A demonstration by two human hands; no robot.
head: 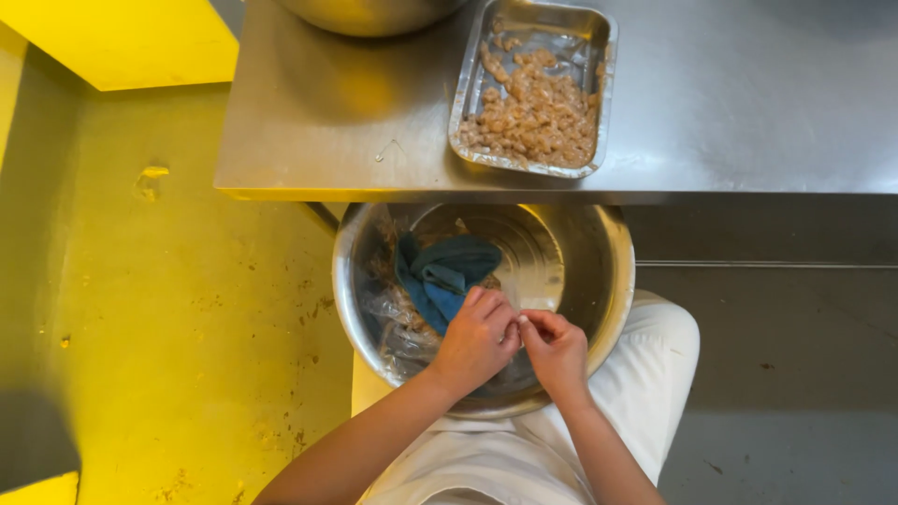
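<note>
A large steel bowl [599, 309] is being held low on the lap, below the edge of a steel table [748, 112], and both hands are being kept inside it, over its near side. The left hand [475, 339] is being curled, fingers bent inward toward the right hand [554, 348], and the fingertips of the two are being brought together so that they are touching. Something small is being pinched between them, but what it is cannot be told, as it is hidden by the fingers.

Just beyond the left hand, a blue cloth [444, 276] is being left crumpled in the bowl, its near end touching or nearly touching the knuckles. To the left of that hand and under it, clear plastic wrapping [398, 323] is lying against the bowl's wall. Well beyond both hands, up on the table, a foil tray [599, 56] of small pale brownish pieces is resting. Farther off to the left, the rim of another steel bowl [369, 14] is being shown at the picture's top edge.
</note>
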